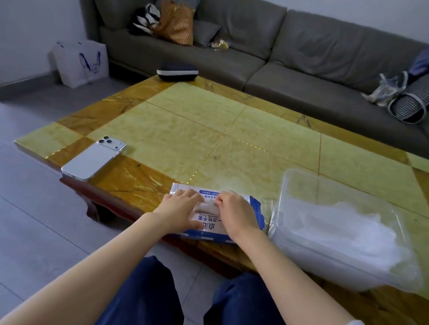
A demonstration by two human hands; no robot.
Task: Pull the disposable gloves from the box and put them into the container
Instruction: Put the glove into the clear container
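Observation:
A blue and white box of disposable gloves (208,219) lies flat at the near edge of the table. My left hand (180,210) rests flat on the box's left half, fingers spread and thumb along the front. My right hand (234,212) sits over the box's slot, its fingertips curled and pinching the thin clear glove (207,206) that shows in the opening. Right of the box stands a clear plastic container (290,180) with a heap of translucent white gloves (344,230) inside.
A white phone (93,158) lies face down at the table's left corner. A dark case (177,71) sits at the far edge. The yellow tiled table (237,138) stands before a grey sofa (273,56) holding bags and clothes. My knees are below the table edge.

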